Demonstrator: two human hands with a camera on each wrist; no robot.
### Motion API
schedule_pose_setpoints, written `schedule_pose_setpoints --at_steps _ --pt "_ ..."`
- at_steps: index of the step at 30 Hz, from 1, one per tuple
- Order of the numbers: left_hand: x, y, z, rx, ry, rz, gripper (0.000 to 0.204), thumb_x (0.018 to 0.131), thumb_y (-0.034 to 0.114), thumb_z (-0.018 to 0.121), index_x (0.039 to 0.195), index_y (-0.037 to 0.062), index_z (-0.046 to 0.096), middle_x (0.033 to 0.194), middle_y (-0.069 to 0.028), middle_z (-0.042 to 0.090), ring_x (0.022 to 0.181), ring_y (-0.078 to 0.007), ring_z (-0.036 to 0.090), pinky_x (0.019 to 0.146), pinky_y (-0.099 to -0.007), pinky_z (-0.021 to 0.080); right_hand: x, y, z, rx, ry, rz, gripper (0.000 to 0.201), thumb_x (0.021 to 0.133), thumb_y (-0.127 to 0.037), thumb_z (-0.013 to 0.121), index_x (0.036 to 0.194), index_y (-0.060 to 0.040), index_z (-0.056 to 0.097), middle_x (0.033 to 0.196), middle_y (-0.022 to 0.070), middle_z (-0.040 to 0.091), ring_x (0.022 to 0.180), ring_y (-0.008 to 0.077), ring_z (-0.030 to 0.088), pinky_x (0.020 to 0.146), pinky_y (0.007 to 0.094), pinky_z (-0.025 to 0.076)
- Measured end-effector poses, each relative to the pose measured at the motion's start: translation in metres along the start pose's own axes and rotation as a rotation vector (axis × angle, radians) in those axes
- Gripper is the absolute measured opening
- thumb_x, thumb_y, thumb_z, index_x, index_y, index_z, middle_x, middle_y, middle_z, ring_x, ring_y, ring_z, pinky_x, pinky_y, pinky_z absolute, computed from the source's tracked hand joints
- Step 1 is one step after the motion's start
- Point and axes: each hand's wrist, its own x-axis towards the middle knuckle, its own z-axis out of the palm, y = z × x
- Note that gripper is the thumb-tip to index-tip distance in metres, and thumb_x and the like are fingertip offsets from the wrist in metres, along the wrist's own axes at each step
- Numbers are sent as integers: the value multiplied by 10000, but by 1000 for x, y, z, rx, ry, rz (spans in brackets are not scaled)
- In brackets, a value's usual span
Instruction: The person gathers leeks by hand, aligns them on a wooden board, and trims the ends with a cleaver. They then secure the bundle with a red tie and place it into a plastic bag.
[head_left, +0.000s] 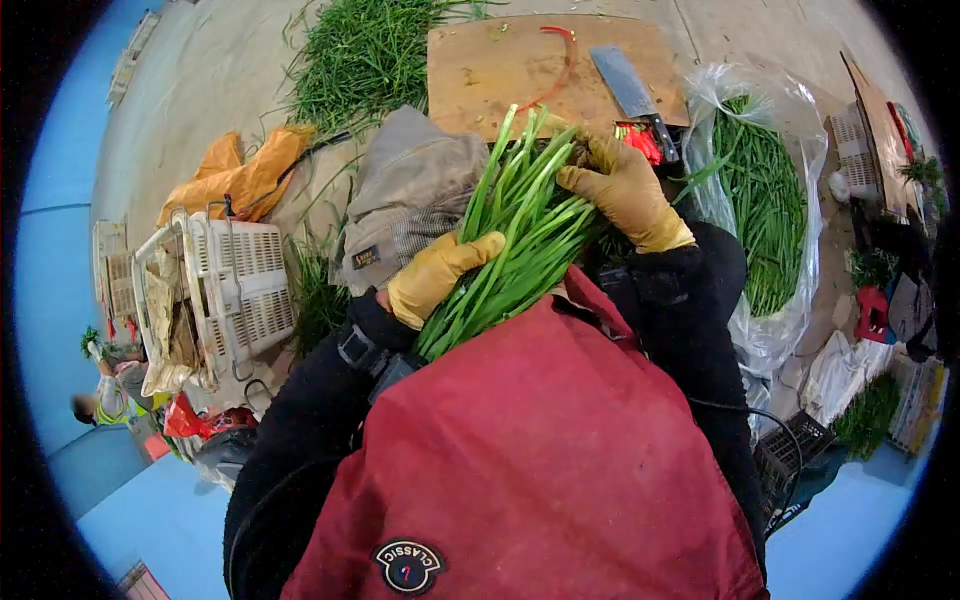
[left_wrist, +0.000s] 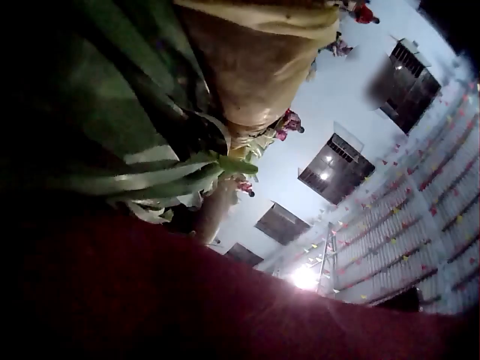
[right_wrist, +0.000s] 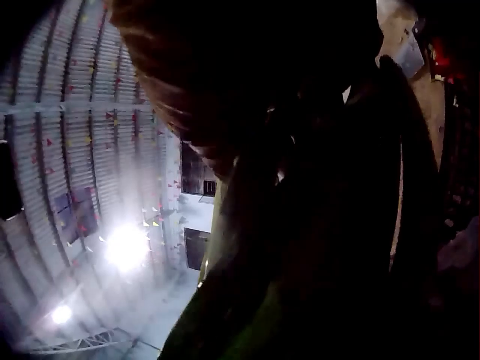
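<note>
Across the lap, in the head view, lies a bunch of garlic chives [head_left: 520, 225], long flat green leaves with paler stem ends pointing away from the body. The left hand [head_left: 440, 275], in a tan glove, grips the bunch from its left side, thumb laid over the leaves. At the upper right of the bunch, the gloved right hand [head_left: 635, 195] pinches at the stem ends with curled fingers and thumb. Part of its fingertips is hidden. The left wrist view shows the tan glove [left_wrist: 259, 64] close above dark leaves; the right wrist view is mostly dark.
Ahead lies a wooden board [head_left: 480, 75] with a cleaver [head_left: 625, 80] and red ties [head_left: 640, 143]. A pile of greens [head_left: 355, 65] is beyond to the left. A clear plastic bag [head_left: 810, 150] of greens lies right. White crates [head_left: 245, 280] and an orange sack [head_left: 235, 175] stand left.
</note>
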Motion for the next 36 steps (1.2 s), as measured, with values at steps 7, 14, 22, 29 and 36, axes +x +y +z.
schedule_pose_setpoints --at_steps 7,14,22,29,36 --pt "-2 0 6 -103 38 18 389 961 331 505 1211 36 554 1064 -44 647 870 -129 624 767 -278 514 -2 5 -16 21 104 55 338 869 -129 594 1175 17 583 873 16 623 803 112 585 691 212 458" --pt "-1 0 7 -69 37 -8 394 967 337 496 1218 38 550 1081 -44 642 900 -127 619 789 -278 510 3 -6 -12 -265 9 -34 388 850 -183 645 1191 -21 554 957 63 651 875 162 607 780 275 483" --pt "-6 5 16 -154 61 9 378 969 332 493 1183 30 567 1047 -48 653 870 -129 626 775 -276 512 -1 -5 -3 -9 16 24 481 763 7 629 1236 -16 544 968 47 649 842 138 608 763 269 498" --pt "-6 4 17 -155 39 37 369 970 336 491 1154 30 582 1014 -35 654 842 -119 620 757 -269 511 7 12 -35 -257 369 -120 301 769 -30 579 1059 -24 656 874 48 670 775 100 604 726 230 471" --pt "-7 6 14 -102 94 29 362 971 331 489 1154 34 583 998 -29 652 825 -116 616 731 -265 510 -36 -54 -70 -62 357 -178 160 801 -69 573 890 -28 701 880 51 691 712 107 603 673 239 472"
